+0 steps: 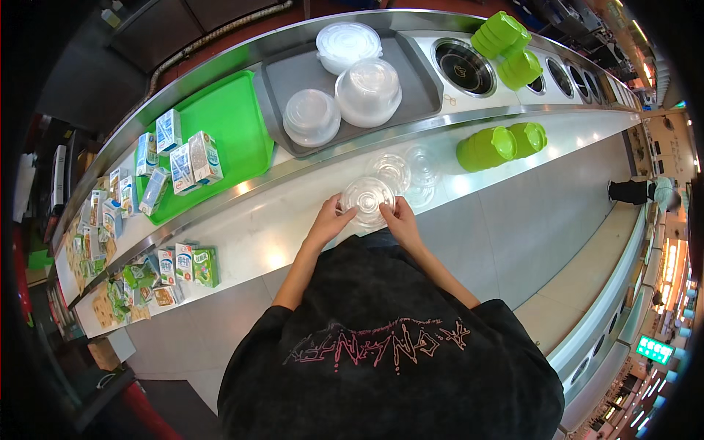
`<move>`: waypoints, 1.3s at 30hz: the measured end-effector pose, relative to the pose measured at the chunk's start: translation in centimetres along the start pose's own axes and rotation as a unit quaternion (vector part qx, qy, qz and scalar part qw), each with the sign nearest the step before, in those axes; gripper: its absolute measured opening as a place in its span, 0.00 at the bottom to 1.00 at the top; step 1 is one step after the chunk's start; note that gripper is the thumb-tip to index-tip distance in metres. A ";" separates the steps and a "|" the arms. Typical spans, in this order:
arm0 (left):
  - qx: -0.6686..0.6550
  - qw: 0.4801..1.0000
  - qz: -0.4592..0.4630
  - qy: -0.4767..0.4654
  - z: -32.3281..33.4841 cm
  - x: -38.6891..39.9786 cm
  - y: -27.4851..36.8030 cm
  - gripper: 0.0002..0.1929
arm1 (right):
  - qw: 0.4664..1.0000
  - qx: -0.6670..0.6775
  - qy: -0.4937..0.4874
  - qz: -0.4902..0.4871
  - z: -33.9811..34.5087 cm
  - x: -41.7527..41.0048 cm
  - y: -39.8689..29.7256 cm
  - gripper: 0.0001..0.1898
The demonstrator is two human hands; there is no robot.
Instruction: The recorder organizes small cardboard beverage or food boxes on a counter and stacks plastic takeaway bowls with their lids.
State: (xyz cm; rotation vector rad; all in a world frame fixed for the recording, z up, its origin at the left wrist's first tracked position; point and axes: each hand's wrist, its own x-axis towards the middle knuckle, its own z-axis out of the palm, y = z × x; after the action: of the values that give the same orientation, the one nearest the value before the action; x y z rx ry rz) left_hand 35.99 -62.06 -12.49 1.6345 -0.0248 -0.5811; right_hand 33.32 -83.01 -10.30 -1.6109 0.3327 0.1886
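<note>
Between both hands is a clear round plastic lid [367, 199] with concentric rings, held just over the white counter [308, 220]. My left hand [329, 221] grips its left edge, thumb on top. On the opposite edge my right hand [404, 224] pinches it the same way. Other clear plastic lids [423, 168] lie overlapping on the counter just beyond. Behind them, a grey tray [418, 71] carries stacks of translucent plastic bowls [368, 92] and a stack of white lidded tubs [348, 47].
Left of the grey tray, a green tray [234, 121] bears several milk cartons [204, 157]. More cartons [184, 261] and crumpled packaging [137, 275] occupy the counter's left end. Green cups [487, 148] stand to the right, near round black cooktops [465, 67]. Another person [641, 191] is far right.
</note>
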 end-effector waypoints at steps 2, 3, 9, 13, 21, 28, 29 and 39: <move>0.005 0.999 -0.019 0.025 0.5 -0.2 -1.4 0.37 | 0.998 -0.053 0.008 -0.019 -0.3 -0.2 0.9 0.10; 0.009 0.998 -0.036 0.052 0.8 -0.3 -2.0 0.36 | 0.997 -0.071 0.016 -0.020 -0.9 -0.2 1.4 0.10; 0.000 0.998 -0.039 0.058 1.8 -1.1 -1.6 0.40 | 0.995 -0.009 0.086 0.044 -3.4 -1.7 0.1 0.11; -0.019 0.997 -0.007 0.072 2.1 -0.6 -1.8 0.41 | 0.992 0.036 0.075 0.097 -2.8 -0.6 0.6 0.13; -0.020 0.997 -0.047 0.059 1.2 -1.2 0.0 0.39 | 0.999 -0.031 0.042 0.006 -2.1 -0.8 -0.2 0.14; 0.044 0.997 -0.017 0.061 -0.1 -3.3 3.2 0.31 | 0.995 0.080 0.008 -0.052 -0.8 -1.2 -3.1 0.16; 0.009 0.997 0.026 0.074 -0.2 -3.6 3.4 0.27 | 0.994 0.094 0.006 -0.057 -0.7 -1.0 -3.1 0.16; -0.175 0.979 -0.031 0.098 -1.3 -3.7 5.0 0.20 | 0.986 0.125 -0.092 -0.056 -0.1 -1.1 -4.4 0.17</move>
State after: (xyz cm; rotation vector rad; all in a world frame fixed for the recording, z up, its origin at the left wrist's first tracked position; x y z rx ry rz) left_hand 34.86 -60.43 -6.49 1.3438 0.2607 -0.4397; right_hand 33.69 -82.82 -5.75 -1.3490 0.1175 0.2000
